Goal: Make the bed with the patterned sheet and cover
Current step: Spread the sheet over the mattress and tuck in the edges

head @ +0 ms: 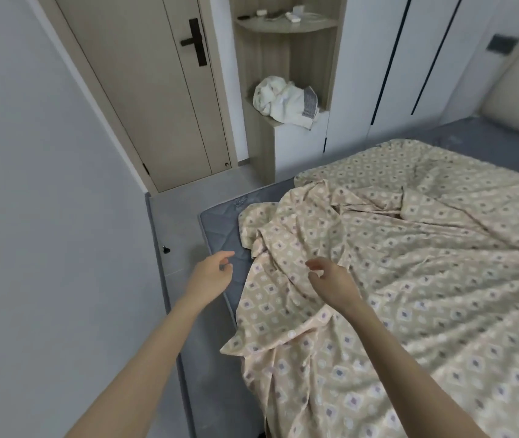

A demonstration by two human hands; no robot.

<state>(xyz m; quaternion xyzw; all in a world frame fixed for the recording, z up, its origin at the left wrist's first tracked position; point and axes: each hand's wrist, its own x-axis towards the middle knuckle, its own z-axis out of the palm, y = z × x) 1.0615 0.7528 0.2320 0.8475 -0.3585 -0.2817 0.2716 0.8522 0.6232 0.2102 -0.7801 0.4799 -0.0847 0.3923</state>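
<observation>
The fingers (227, 255) of the left hand (210, 275) and right hand (330, 281) were loosely curled and held nothing, probably poised to grasp the rumpled beige diamond-patterned sheet (410, 279), which lay bunched short of the bare grey quilted mattress (220, 230) corner.

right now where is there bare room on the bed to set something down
Bare mattress shows at the near corner, between the bunched sheet and the floor, by the left hand; another strip runs along the wardrobe. The sheet's folds crowd the middle.
</observation>
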